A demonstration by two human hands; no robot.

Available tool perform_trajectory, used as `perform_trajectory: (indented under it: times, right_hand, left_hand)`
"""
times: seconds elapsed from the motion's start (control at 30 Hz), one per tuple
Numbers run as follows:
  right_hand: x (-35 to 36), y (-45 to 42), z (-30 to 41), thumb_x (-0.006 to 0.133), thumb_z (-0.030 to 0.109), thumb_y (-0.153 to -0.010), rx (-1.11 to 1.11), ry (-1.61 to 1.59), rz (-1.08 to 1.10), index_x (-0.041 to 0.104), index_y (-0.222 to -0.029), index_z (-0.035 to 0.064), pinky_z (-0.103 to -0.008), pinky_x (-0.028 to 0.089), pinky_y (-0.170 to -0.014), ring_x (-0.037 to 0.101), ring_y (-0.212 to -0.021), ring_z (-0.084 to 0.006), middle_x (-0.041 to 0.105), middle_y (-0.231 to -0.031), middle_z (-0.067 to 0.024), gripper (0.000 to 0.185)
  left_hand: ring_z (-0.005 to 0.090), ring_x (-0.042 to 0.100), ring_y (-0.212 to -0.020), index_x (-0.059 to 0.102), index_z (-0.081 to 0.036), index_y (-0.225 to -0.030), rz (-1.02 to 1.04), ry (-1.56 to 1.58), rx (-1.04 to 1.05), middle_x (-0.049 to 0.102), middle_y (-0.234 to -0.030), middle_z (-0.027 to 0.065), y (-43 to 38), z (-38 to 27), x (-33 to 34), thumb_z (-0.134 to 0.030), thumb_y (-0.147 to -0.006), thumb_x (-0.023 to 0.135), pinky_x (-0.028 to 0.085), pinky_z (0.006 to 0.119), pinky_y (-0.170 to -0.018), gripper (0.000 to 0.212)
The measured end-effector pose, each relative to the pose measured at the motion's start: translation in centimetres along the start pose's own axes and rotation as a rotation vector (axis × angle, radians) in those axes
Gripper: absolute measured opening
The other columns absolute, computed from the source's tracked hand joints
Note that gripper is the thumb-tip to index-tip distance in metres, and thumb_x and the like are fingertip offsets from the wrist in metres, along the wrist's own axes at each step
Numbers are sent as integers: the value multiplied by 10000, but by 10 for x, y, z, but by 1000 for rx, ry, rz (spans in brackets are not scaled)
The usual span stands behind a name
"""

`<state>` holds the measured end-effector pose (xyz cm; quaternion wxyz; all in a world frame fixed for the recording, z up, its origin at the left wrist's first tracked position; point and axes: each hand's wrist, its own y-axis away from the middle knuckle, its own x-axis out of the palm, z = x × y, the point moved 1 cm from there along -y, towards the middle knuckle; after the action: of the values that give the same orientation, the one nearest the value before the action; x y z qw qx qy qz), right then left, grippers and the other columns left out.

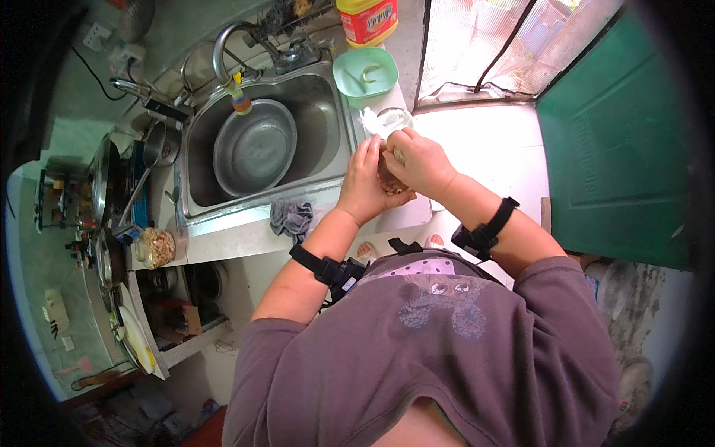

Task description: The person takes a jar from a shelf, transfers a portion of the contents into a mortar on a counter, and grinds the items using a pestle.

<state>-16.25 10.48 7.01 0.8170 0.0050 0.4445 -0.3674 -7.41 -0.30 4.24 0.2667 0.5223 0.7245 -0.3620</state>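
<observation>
Both my hands are at the counter's right end, beyond the sink. My left hand [363, 179] wraps around a brownish container [384, 159], probably a jar, with pale nut-like pieces showing low in it. Over the container's top, my right hand [422, 165] has its fingers closed on a small pale item [399, 155], mostly hidden by the fingers. Just past my fingertips lies a crumpled white plastic bag [385, 122]. A mint-green plastic basin [341, 75] sits behind it, with a thin curved scrap inside.
To the left is a steel sink [321, 139] holding a metal basin [255, 148] under a curved faucet [220, 50]. A grey rag [291, 219] lies on the front edge. A jar of nuts [156, 247] stands farther left. A yellow jug [367, 22] is at the back; a green door [614, 139] stands right.
</observation>
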Motion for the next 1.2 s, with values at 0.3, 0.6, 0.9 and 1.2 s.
perform_trajectory:
  times: [0.3, 0.6, 0.9, 1.2]
  right_hand:
    - [-3, -4, 6, 592, 173, -750, 98, 10, 59, 521, -800, 67, -362, 465, -653, 563, -730, -328, 551, -807, -128, 137]
    - [-12, -4, 4, 591, 172, -748, 108, -67, 49, 508, -784, 65, -377, 464, -663, 561, -731, -330, 561, -819, -129, 141]
    - [-20, -3, 9, 592, 157, -742, 100, -120, 53, 500, -799, 68, -374, 468, -638, 564, -702, -326, 556, -793, -132, 140]
    - [-23, -6, 6, 578, 190, -749, 74, -73, 64, 517, -809, 66, -379, 466, -638, 567, -713, -326, 560, -781, -135, 150]
  left_hand:
    - [334, 392, -1135, 293, 50, -1256, -5, 28, 3, 363, -1238, 199, 0, 0, -1, -418, -472, 809, 341, 378, -974, 1049]
    - [335, 390, -1140, 293, 53, -1260, 11, -1, -3, 361, -1238, 203, 1, -2, -3, -422, -477, 806, 342, 374, -975, 1050]
    - [333, 392, -1139, 295, 48, -1261, -11, 2, 15, 360, -1241, 198, 2, 2, -1, -434, -471, 804, 345, 380, -972, 1056]
    - [332, 392, -1137, 293, 50, -1262, 0, 14, -4, 362, -1238, 194, 2, 1, -1, -425, -472, 809, 344, 377, -972, 1056]
